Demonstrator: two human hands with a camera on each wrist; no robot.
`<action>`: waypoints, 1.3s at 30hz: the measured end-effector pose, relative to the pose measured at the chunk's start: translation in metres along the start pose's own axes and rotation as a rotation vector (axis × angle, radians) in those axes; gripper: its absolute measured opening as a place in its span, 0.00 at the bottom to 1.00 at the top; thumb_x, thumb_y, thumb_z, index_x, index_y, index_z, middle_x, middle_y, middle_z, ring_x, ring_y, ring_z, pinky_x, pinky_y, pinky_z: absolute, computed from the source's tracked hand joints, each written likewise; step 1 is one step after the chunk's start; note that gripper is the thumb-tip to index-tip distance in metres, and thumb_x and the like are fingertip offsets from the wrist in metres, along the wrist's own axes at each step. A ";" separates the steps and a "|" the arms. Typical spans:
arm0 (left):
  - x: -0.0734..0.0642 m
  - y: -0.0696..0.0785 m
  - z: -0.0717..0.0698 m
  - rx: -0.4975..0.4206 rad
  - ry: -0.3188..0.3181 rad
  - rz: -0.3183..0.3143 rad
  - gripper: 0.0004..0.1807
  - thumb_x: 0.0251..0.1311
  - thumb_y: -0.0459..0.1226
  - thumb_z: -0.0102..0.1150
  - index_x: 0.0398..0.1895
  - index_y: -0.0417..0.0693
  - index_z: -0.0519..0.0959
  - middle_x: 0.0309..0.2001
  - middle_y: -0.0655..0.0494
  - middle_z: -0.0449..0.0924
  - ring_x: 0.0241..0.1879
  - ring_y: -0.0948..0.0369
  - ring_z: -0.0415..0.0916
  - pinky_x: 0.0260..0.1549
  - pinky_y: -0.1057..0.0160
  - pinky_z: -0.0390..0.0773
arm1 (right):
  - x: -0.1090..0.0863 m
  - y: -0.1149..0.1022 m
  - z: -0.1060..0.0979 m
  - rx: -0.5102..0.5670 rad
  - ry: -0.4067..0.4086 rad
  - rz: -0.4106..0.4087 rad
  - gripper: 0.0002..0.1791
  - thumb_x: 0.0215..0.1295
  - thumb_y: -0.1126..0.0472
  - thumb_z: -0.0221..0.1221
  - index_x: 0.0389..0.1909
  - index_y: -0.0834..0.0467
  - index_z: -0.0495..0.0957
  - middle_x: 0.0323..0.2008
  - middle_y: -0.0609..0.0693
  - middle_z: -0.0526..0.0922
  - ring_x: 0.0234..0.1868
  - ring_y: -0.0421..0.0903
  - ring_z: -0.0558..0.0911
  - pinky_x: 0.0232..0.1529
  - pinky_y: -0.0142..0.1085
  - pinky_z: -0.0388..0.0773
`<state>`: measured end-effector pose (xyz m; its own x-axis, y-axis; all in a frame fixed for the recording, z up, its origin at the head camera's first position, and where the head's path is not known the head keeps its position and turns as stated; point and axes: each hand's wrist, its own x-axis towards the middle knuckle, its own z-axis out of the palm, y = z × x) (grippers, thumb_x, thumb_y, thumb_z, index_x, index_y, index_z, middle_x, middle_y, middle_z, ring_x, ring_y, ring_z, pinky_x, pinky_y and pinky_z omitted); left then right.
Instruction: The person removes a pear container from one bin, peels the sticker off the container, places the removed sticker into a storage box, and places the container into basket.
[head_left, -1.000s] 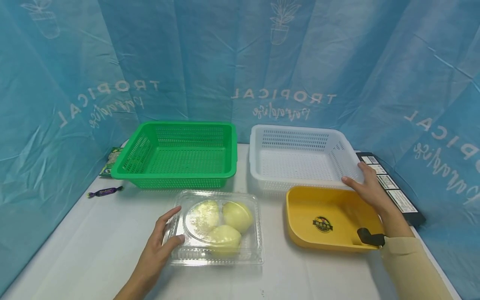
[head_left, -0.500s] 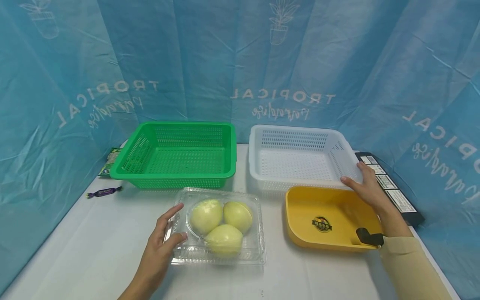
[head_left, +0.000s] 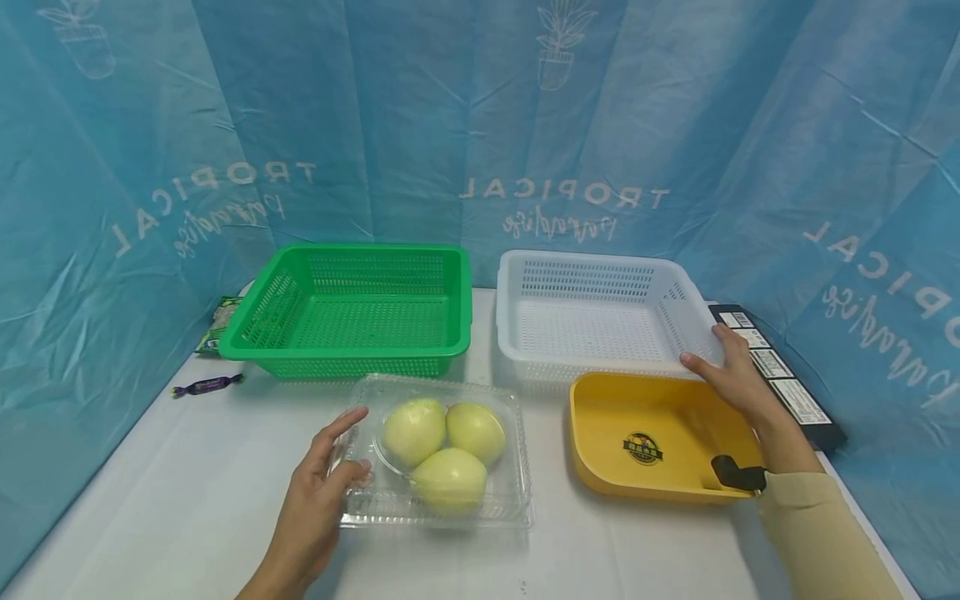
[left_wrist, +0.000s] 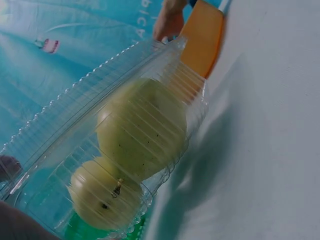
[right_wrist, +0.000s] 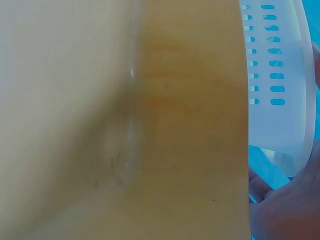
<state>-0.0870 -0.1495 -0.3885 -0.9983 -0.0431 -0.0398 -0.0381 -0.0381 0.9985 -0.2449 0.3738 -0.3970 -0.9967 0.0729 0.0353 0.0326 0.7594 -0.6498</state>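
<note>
My left hand (head_left: 315,496) holds the left side of a clear plastic fruit box (head_left: 506,492), thumb on top and some fingers hidden. Three pale yellow-green fruits (head_left: 450,479), pears or apples, lie inside it. From the left wrist, the clear box (left_wrist: 65,105) appears tilted, with a shadow on the table beside it. A stem shows on the smaller fruit (left_wrist: 102,192). My right hand (head_left: 738,375) grips the front right corner of the white basket (head_left: 592,325), thumb over the rim. The right wrist view shows this basket (right_wrist: 280,125) past a yellow wall.
A yellow tub (head_left: 622,425) stands under my right forearm. The green basket (head_left: 367,325) is at back left, beside a green packet (head_left: 219,325) and a purple wrapped candy (head_left: 208,385). A black box with white labels (head_left: 798,400) lies at right. Blue curtains enclose the table.
The box's near side has risen slightly and its lid has tilted, so glare has left it and the fruits show clearly. My right hand keeps its place on the white basket.
</note>
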 end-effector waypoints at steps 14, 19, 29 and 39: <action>0.005 0.035 0.007 -0.116 -0.084 -0.017 0.32 0.63 0.28 0.43 0.70 0.59 0.58 0.75 0.55 0.36 0.68 0.52 0.54 0.58 0.57 0.71 | 0.001 0.000 -0.001 0.008 0.000 -0.018 0.54 0.61 0.39 0.55 0.74 0.59 0.34 0.72 0.69 0.32 0.57 0.71 0.59 0.56 0.70 0.61; 0.011 0.043 0.013 -0.137 -0.113 -0.001 0.33 0.62 0.27 0.42 0.70 0.57 0.57 0.76 0.59 0.29 0.74 0.51 0.30 0.57 0.65 0.64 | 0.000 0.000 -0.001 0.009 -0.001 -0.018 0.54 0.61 0.39 0.56 0.74 0.59 0.34 0.72 0.69 0.31 0.56 0.72 0.60 0.55 0.70 0.61; 0.029 0.061 0.030 -0.159 -0.125 0.043 0.32 0.62 0.26 0.41 0.70 0.57 0.58 0.75 0.64 0.31 0.75 0.54 0.28 0.61 0.55 0.63 | 0.001 -0.001 0.000 0.014 0.002 -0.023 0.54 0.61 0.38 0.56 0.74 0.58 0.35 0.72 0.68 0.32 0.57 0.72 0.59 0.55 0.70 0.61; 0.057 0.071 0.052 -0.189 -0.115 0.063 0.32 0.62 0.28 0.42 0.69 0.60 0.59 0.74 0.66 0.40 0.69 0.59 0.50 0.54 0.62 0.71 | 0.002 0.000 0.000 0.015 0.004 -0.023 0.54 0.60 0.38 0.56 0.75 0.57 0.35 0.73 0.67 0.30 0.58 0.72 0.59 0.56 0.69 0.61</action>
<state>-0.1487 -0.1030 -0.3183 -0.9973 0.0628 0.0379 0.0228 -0.2258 0.9739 -0.2464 0.3738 -0.3967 -0.9968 0.0586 0.0534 0.0088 0.7510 -0.6602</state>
